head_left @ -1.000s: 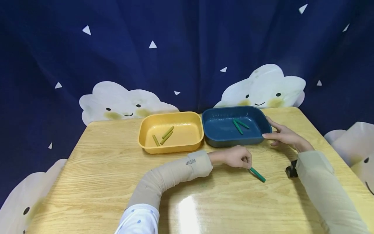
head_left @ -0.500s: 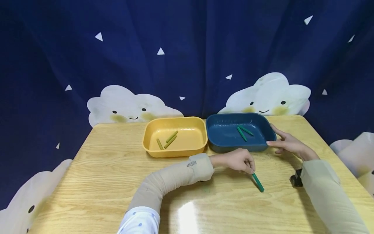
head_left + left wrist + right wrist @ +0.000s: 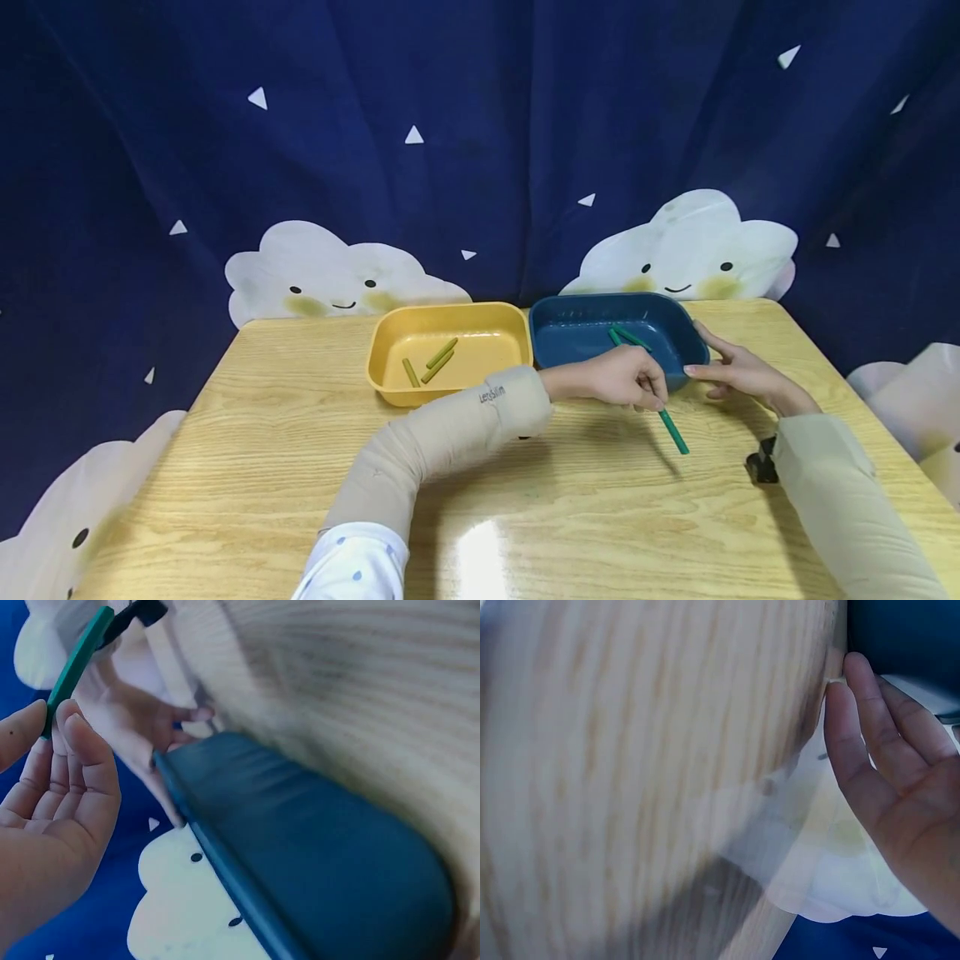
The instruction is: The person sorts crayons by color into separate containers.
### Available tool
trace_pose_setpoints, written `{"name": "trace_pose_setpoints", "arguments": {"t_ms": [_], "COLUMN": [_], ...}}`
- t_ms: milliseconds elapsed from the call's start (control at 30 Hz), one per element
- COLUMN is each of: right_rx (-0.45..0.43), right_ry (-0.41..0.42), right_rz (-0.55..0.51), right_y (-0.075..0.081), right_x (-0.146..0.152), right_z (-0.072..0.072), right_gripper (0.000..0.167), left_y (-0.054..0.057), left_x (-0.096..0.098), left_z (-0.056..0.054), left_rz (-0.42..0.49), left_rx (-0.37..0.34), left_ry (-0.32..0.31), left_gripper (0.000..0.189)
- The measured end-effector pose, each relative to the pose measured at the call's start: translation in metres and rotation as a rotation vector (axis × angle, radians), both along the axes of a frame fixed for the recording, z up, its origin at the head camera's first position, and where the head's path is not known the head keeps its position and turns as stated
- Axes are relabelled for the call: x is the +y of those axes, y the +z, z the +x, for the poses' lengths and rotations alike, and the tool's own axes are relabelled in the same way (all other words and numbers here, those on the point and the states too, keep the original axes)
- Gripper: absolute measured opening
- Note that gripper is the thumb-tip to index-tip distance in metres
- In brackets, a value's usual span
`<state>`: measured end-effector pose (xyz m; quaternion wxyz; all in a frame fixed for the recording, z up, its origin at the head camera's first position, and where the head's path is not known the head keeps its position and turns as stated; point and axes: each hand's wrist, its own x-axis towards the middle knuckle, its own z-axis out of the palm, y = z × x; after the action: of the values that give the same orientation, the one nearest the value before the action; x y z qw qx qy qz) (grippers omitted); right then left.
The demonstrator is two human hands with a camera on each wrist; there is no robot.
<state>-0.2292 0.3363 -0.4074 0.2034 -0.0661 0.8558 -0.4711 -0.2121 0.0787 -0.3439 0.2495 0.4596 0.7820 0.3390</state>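
Observation:
In the head view my left hand (image 3: 626, 379) pinches a green crayon (image 3: 675, 432) by one end, its other end slanting down toward the front right. Thumb and fingertips grip the crayon (image 3: 79, 664) in the left wrist view. The hand overlaps the front wall of the blue bin (image 3: 558, 333). Inside that bin lie two green crayons (image 3: 632, 337), partly covered by the hand. My right hand (image 3: 738, 375) touches the bin's right end with fingers spread, thumb at the front corner. Its extended fingers (image 3: 847, 724) are beside the blue wall in the right wrist view.
A yellow bin (image 3: 487, 342) holding three olive-yellow crayons (image 3: 437, 367) stands against the blue bin's left side. Both are near the back edge of the wooden table (image 3: 300, 433). Behind hangs a dark blue curtain (image 3: 337, 150). A black device (image 3: 761, 462) shows beside the right wrist.
My left hand has lifted the green crayon up off the table and back toward the blue bin. The right hand stays at the bin's end. The view has shifted slightly.

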Motion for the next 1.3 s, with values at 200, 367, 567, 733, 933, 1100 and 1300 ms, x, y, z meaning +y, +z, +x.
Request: {"name": "trace_pose_setpoints", "arguments": {"t_ms": [200, 367, 567, 733, 933, 1100, 1300], "right_rx": [0.013, 0.004, -0.014, -0.009, -0.001, 0.003, 0.010], "right_ry": [-0.002, 0.000, 0.014, 0.018, 0.031, 0.023, 0.021], "right_rz": [0.001, -0.013, -0.006, 0.009, 0.012, 0.029, 0.050], "right_y": [-0.001, -0.001, 0.001, 0.002, 0.004, 0.004, 0.000], "right_x": [0.000, 0.002, 0.003, 0.000, -0.002, 0.000, -0.002], "right_z": [0.000, 0.000, 0.000, -0.001, -0.004, -0.002, -0.001], "right_gripper": [0.092, 0.092, 0.092, 0.091, 0.093, 0.092, 0.091], "left_y": [0.010, 0.018, 0.027, 0.031, 0.030, 0.033, 0.031], "left_x": [-0.003, -0.008, -0.012, -0.015, -0.011, 0.001, 0.009], "left_z": [-0.013, -0.030, -0.051, -0.066, -0.084, -0.096, -0.110], "left_rz": [0.097, 0.191, 0.258, 0.287, 0.318, 0.312, 0.327], "left_rx": [-0.107, -0.223, -0.246, -0.239, -0.225, -0.217, -0.206], "left_ry": [0.075, 0.158, 0.222, 0.266, 0.373, 0.412, 0.490], "left_gripper": [0.008, 0.009, 0.009, 0.014, 0.014, 0.013, 0.016]}}
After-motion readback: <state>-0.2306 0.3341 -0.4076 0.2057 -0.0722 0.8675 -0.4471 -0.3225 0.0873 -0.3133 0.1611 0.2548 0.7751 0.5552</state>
